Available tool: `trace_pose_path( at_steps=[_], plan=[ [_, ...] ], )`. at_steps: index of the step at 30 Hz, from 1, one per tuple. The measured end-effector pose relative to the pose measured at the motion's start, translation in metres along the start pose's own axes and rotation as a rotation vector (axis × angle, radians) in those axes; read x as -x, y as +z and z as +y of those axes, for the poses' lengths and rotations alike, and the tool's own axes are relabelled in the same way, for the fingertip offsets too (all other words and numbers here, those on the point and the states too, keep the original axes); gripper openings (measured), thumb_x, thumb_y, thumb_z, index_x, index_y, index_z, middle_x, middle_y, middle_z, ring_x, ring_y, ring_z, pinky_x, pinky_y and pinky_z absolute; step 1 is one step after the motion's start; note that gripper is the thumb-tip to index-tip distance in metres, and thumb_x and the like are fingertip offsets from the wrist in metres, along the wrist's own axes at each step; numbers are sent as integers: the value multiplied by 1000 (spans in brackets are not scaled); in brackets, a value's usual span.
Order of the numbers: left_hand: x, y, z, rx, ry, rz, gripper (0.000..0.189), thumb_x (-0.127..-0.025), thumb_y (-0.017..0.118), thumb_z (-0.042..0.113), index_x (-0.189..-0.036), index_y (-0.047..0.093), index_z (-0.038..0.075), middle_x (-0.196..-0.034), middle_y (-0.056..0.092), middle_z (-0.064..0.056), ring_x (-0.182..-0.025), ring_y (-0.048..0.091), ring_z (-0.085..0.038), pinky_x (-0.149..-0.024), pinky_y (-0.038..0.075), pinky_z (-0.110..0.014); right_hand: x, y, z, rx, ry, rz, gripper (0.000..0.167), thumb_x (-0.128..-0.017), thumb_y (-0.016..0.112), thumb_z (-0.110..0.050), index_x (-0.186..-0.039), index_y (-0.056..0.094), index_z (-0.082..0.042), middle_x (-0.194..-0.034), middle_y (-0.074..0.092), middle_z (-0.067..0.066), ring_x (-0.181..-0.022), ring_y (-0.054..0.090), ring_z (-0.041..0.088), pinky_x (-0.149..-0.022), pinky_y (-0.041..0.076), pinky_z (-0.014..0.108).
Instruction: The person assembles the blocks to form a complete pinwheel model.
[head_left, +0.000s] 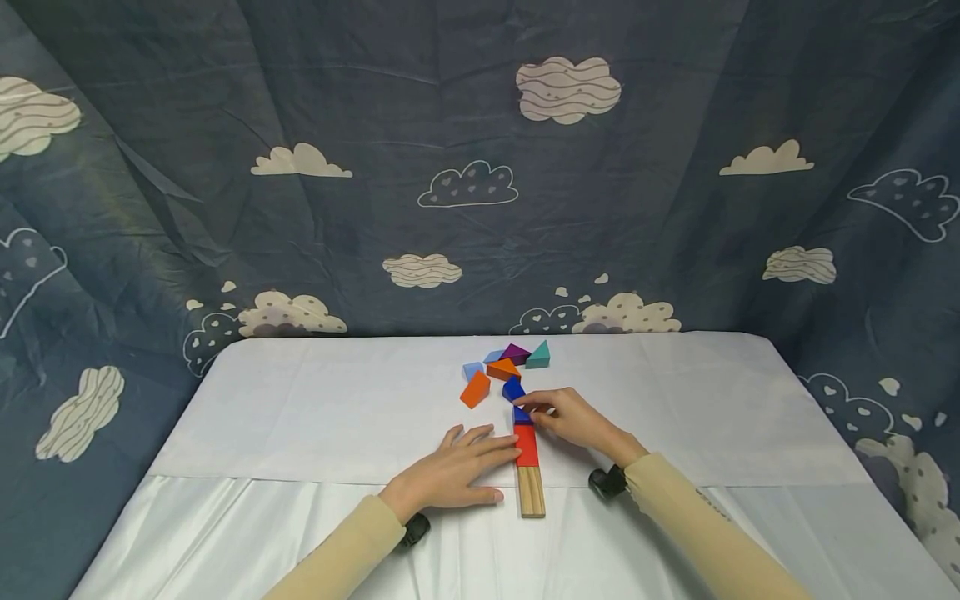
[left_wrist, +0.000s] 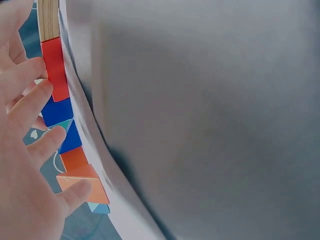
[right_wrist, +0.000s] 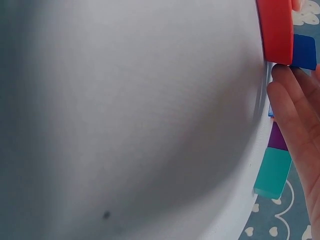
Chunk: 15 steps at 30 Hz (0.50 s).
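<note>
A row of blocks runs away from the table's near side in the head view: a natural wood piece (head_left: 531, 493), a red block (head_left: 527, 450) and a blue block (head_left: 522, 416) at its far end. My right hand (head_left: 573, 421) pinches that blue block, which sits against the red one. On the row's left side lies my left hand (head_left: 453, 475), palm down with fingers spread, its fingertips at the red block's edge. Just beyond the right fingertips is a second blue block (head_left: 513, 389). The left wrist view shows the red block (left_wrist: 55, 70) beside the straight left fingers.
Loose blocks lie past the row: two orange ones, nearer (head_left: 476, 389) and farther (head_left: 502, 369), a purple one (head_left: 516, 354), a teal wedge (head_left: 539, 356) and light blue pieces (head_left: 472, 370). White cloth (head_left: 300, 417) covers the table, and a dark cloud-patterned curtain (head_left: 375, 167) hangs behind.
</note>
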<state>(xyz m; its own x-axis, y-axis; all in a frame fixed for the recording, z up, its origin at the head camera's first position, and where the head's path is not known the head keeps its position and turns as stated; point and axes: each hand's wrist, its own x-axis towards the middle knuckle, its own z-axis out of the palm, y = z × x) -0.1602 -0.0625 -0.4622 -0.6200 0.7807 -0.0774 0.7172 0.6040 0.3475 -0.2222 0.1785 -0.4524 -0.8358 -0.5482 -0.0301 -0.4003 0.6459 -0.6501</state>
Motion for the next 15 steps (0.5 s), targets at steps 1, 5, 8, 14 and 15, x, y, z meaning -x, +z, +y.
trace_pose_path(
  at_steps=[1, 5, 8, 14, 15],
  plan=[
    [0, 0, 0, -2, -1, -1, 62, -95, 51, 50, -149, 36, 25, -156, 25, 6, -142, 19, -26, -108, 14, -60, 0, 0, 0, 0, 2, 0, 33, -91, 60, 1, -123, 64, -5, -111, 66, 10, -98, 62, 25, -84, 51, 37],
    [0, 0, 1, -10, -3, 1, 62, -95, 51, 50, -149, 37, 25, -156, 25, 7, -142, 20, -26, -107, 15, -61, 0, 0, 0, 4, 6, 1, 33, -91, 60, 1, -123, 64, -5, -111, 66, 10, -99, 62, 24, -85, 51, 37],
    [0, 0, 1, -11, -2, 1, 62, -95, 51, 50, -149, 37, 25, -156, 25, 6, -142, 20, -26, -107, 15, -61, 0, 0, 0, 6, 5, 1, 33, -91, 60, 1, -123, 64, -5, -111, 67, 10, -99, 62, 24, -85, 51, 38],
    [-1, 0, 0, -31, 0, 31, 62, -95, 52, 49, -149, 37, 24, -155, 27, 6, -141, 20, -27, -108, 16, -59, 1, -3, 4, -1, -40, 17, 31, -91, 61, -1, -122, 65, -3, -110, 67, 10, -98, 63, 23, -85, 51, 38],
    [-2, 0, 0, -37, 0, 42, 61, -95, 52, 49, -149, 37, 24, -155, 27, 6, -141, 20, -27, -108, 16, -59, 1, -4, 5, -2, -54, 26, 31, -91, 61, -1, -122, 65, -3, -110, 67, 10, -97, 63, 23, -85, 51, 38]
  ],
)
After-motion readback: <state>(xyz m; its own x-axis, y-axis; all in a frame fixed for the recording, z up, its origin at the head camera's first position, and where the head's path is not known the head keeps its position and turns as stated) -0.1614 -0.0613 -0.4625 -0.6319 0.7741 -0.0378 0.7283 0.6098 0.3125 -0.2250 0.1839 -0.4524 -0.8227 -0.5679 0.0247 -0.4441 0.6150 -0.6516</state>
